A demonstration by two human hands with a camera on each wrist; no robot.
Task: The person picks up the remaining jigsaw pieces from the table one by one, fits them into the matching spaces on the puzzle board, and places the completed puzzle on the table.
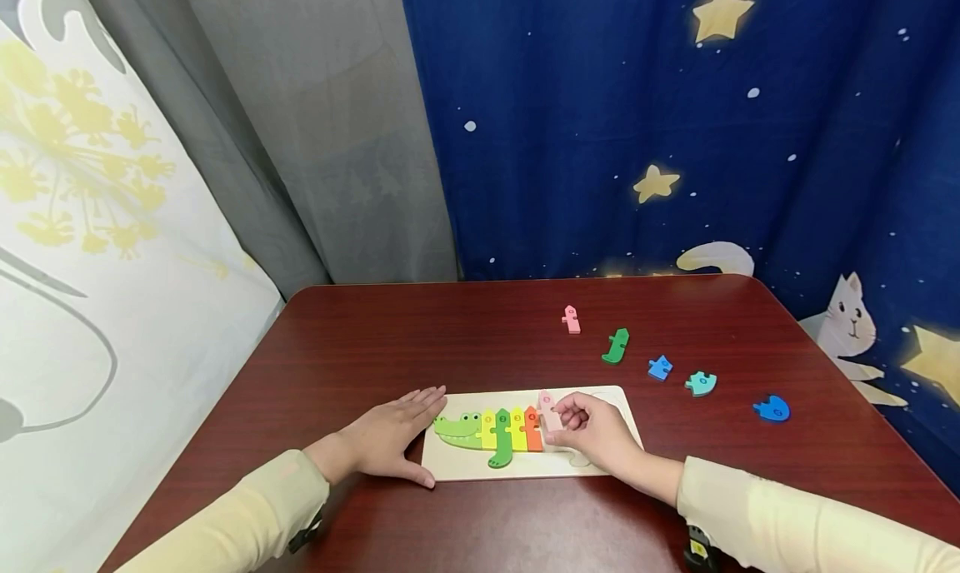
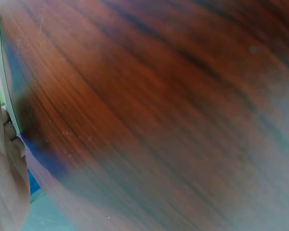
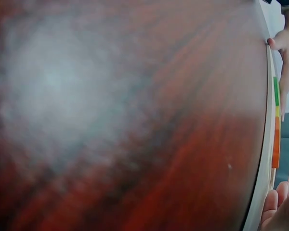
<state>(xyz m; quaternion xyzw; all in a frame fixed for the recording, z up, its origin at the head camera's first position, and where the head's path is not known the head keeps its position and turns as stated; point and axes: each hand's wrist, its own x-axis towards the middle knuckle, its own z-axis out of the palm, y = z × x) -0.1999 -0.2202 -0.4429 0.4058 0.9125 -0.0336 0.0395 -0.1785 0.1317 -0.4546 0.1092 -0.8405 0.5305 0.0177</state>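
A pale wooden puzzle board (image 1: 457, 465) lies on the table, holding a green crocodile head (image 1: 457, 430) and a row of yellow, green and orange pieces (image 1: 517, 430). My left hand (image 1: 390, 438) rests with straight fingers at the board's left end, thumb spread toward the near edge. My right hand (image 1: 600, 433) pinches a light pink puzzle piece (image 1: 549, 411) just right of the orange one. Whether that piece lies flat in its recess I cannot tell. Only the edge of the left hand (image 2: 7, 178) shows in the left wrist view; curled right fingers (image 3: 270, 207) appear in the right wrist view.
Loose pieces lie beyond the board on the dark red table (image 1: 360, 340): a pink one (image 1: 572, 319), a green leg (image 1: 617, 346), a small blue one (image 1: 660, 368), a teal one (image 1: 701, 383) and a rounded blue one (image 1: 772, 408). A blue curtain (image 1: 570, 140) hangs behind.
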